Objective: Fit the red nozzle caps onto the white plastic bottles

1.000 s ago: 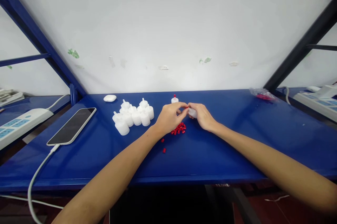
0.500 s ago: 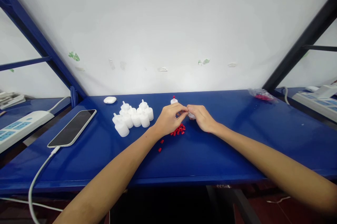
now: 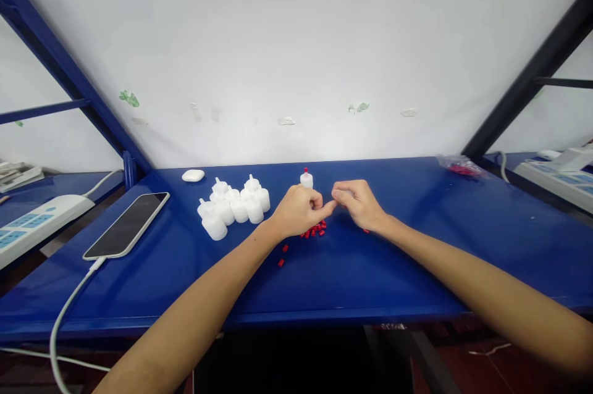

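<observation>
The left hand (image 3: 299,210) and the right hand (image 3: 359,201) meet just right of the frame's centre, the left thumb reaching to the right hand's fingertips. The left fingers are curled in, and the right thumb and forefinger are drawn together; whether either hand is clamped on anything I cannot tell, since the knuckles hide the grip. Something small pinched there could slip, if the fingers press off-centre.

Beside and partly behind the left hand lies a loose pile of small red plastic caps (image 3: 319,229); a careless sweep of that hand could scatter them. Two stray red caps (image 3: 281,263) lie lower in the frame, nearer the front edge of the glossy blue tabletop (image 3: 398,283), where a brushing forearm might send them off. A further red piece (image 3: 365,231) shows below the right wrist.

Just above the left hand stands a squat white plastic bottle with a red tip (image 3: 306,180), liable to tip if knuckles catch it. Left of centre, white bottles with bare nozzles (image 3: 215,226) crowd together, so one bump could topple several.
</observation>
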Action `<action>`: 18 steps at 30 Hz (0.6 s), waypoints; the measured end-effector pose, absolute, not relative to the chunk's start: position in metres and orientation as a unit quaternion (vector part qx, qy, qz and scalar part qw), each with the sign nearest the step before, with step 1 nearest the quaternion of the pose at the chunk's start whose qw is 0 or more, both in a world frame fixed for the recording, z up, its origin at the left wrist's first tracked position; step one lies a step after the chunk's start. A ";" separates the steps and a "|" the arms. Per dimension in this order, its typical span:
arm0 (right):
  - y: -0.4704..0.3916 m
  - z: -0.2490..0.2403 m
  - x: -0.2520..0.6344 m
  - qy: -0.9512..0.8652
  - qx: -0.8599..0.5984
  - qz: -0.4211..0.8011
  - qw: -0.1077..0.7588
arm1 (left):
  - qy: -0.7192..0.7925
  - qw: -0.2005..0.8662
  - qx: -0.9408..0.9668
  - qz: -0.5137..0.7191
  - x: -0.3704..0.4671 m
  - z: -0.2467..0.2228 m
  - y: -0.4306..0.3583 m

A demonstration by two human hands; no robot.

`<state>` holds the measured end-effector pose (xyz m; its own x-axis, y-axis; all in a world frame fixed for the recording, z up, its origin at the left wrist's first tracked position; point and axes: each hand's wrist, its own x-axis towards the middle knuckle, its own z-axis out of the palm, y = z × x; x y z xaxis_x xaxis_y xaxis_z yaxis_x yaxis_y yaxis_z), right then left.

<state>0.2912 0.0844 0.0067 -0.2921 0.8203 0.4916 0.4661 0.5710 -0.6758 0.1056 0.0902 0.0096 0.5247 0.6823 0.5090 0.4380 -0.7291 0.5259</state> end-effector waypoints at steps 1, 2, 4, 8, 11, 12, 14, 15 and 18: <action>0.084 0.006 0.291 -0.778 -0.416 0.201 0.426 | 0.331 0.196 0.853 0.354 0.106 0.009 0.089; 0.084 0.006 0.291 -0.780 -0.419 0.192 0.423 | 0.334 0.215 0.848 0.350 0.106 0.009 0.088; 0.083 0.005 0.291 -0.789 -0.421 0.180 0.410 | 0.325 0.235 0.848 0.346 0.107 0.008 0.086; 0.082 0.003 0.290 -0.822 -0.411 0.188 0.346 | 0.276 0.195 0.887 0.316 0.106 0.006 0.086; 0.083 0.006 0.290 -0.839 -0.417 0.174 0.303 | 0.284 0.116 0.903 0.301 0.101 0.007 0.092; 0.084 0.008 0.291 -0.836 -0.429 0.166 0.299 | 0.298 0.089 0.903 0.297 0.099 0.009 0.094; 0.087 0.010 0.293 -0.818 -0.469 0.147 0.299 | 0.344 0.033 0.893 0.288 0.094 0.011 0.099; 0.088 0.011 0.295 -0.808 -0.491 0.135 0.297 | 0.371 0.007 0.886 0.280 0.092 0.011 0.102; 0.096 0.010 0.301 -0.785 -0.548 0.111 0.265 | 0.438 -0.042 0.864 0.244 0.086 0.010 0.109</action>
<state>0.3015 0.0957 0.0097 -0.2588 0.9201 0.2939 0.8022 0.3742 -0.4653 0.0856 0.1092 0.0099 0.4966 0.7374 0.4579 0.7781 -0.6120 0.1417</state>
